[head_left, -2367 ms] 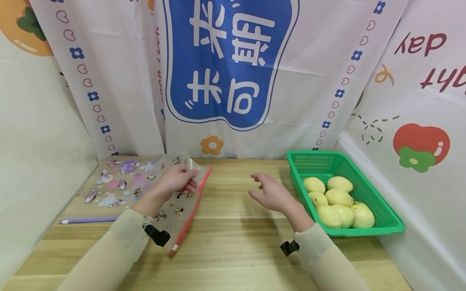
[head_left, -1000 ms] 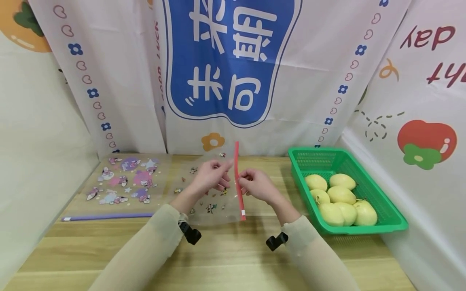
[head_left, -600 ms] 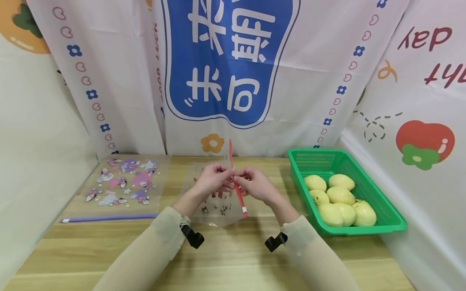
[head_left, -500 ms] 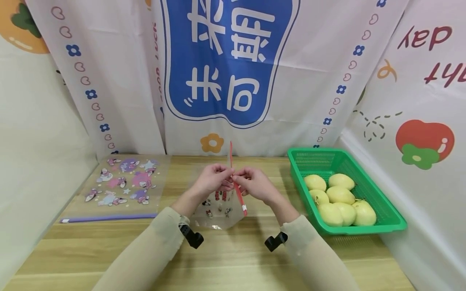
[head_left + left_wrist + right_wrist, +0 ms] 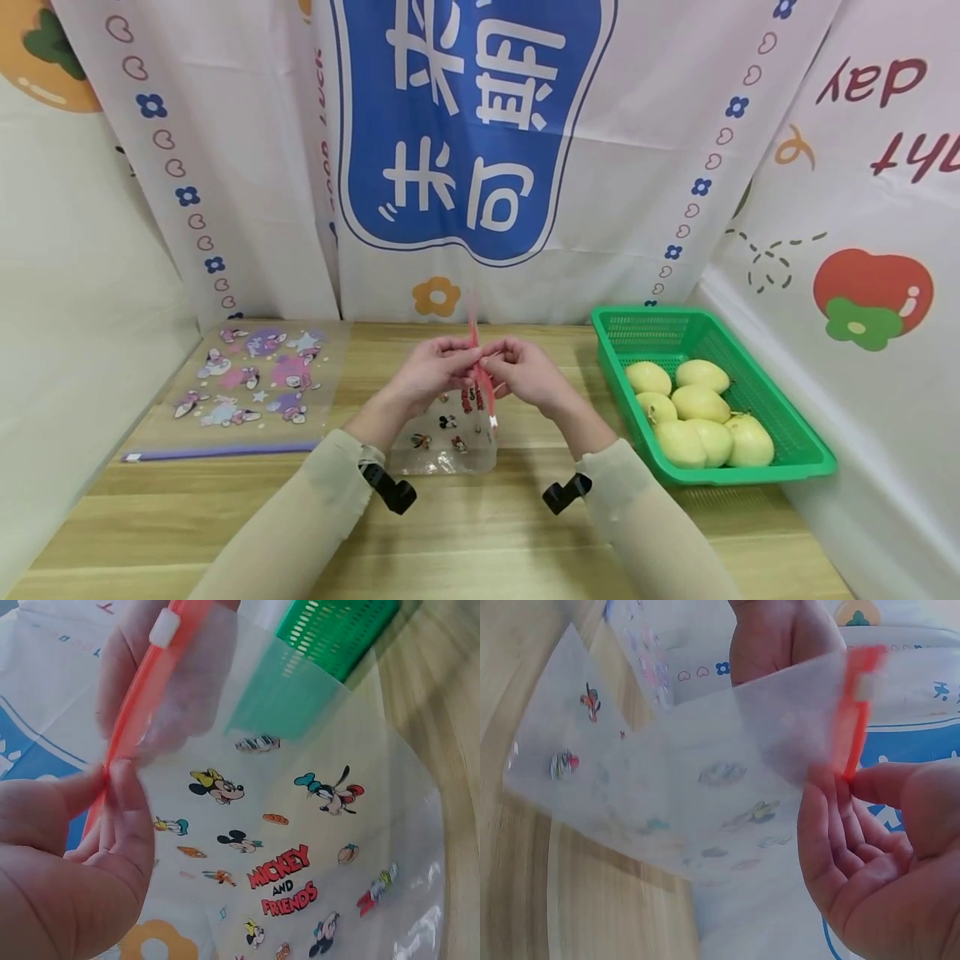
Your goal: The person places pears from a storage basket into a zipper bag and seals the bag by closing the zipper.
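Note:
A clear zip bag printed with cartoon figures hangs upright over the table's middle, its red zip strip running away from me. My left hand pinches the strip between thumb and fingers. Close against it, my right hand pinches the same strip from the other side. In the left wrist view a white slider sits on the strip, apart from the left fingertips. The bag's clear film spreads out from the right hand in the right wrist view. The fingertips partly hide the strip's middle.
A second clear bag with a purple strip lies flat at the left. On the right stands a green basket holding several pale yellow oval fruits. A printed cloth hangs behind the wooden table.
My left hand has brought the red-strip bag rightward from beside the purple-strip bag, and my right hand has joined it at the strip. Lately the bag's film has swung and the strip has shifted slightly.

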{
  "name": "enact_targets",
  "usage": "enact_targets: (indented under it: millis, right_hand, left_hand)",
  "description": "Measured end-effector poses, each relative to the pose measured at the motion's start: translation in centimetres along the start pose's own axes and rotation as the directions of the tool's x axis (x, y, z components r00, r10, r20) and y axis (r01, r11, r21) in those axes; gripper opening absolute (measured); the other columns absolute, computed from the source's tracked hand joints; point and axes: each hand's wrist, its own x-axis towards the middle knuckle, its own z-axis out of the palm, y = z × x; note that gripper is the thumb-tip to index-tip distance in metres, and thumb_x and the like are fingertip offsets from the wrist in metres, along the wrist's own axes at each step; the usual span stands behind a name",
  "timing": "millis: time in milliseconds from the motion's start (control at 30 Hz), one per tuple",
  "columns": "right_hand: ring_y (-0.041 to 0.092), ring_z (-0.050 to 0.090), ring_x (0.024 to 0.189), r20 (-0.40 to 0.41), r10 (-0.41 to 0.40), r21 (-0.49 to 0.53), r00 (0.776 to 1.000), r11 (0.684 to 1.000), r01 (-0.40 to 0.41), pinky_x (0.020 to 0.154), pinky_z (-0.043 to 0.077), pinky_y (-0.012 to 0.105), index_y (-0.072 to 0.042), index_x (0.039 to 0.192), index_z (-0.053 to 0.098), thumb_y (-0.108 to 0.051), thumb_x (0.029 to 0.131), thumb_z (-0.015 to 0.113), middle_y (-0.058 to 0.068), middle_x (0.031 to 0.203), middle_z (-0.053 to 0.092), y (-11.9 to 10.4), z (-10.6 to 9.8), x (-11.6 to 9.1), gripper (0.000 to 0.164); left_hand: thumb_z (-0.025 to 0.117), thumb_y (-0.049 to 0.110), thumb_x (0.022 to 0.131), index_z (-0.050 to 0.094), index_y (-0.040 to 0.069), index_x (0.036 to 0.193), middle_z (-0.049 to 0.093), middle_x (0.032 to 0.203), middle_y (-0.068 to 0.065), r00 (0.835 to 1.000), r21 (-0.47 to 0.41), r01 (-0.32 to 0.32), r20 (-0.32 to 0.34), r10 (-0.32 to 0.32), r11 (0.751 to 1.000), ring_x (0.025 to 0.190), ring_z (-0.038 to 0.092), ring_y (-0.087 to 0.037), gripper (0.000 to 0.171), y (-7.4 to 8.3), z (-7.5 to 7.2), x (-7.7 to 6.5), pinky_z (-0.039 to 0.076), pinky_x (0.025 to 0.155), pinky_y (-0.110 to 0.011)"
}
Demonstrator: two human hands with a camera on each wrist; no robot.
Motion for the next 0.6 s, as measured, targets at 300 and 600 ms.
enact_targets:
  millis: [300, 600]
  right_hand:
    - [0.013, 0.062, 0.063, -0.179, 0.039, -0.296, 0.983, 0.951, -0.092, 0.055, 0.052, 0.026, -0.004, 0.131, 0.068, -0.017, 0.104, 0.065, 0.003, 0.079, 0.069, -0.3, 0.4, 0.4, 0.030]
    - [0.012, 0.061, 0.058, -0.207, 0.016, -0.350, 0.978, 0.932, -0.090, 0.053, 0.052, 0.023, 0.000, 0.126, 0.077, -0.023, 0.112, 0.063, 0.008, 0.078, 0.074, -0.8, -0.3, 1.8, 0.031]
  left_hand:
    - [0.059, 0.014, 0.109, 0.065, -0.004, 0.122, 0.068, 0.076, -0.006, 0.988, 0.269, -0.005, -0.146, 0.045, 0.963, 0.057, 0.066, -0.012, 0.023, 0.6, 0.6, -0.5, 0.053, 0.051, -0.022]
    - [0.067, 0.004, 0.104, 0.064, -0.005, 0.134, 0.077, 0.085, -0.021, 0.963, 0.389, -0.007, -0.244, 0.110, 0.921, 0.055, 0.071, -0.017, 0.032, 2.5, 0.0, -0.2, 0.067, 0.060, -0.033]
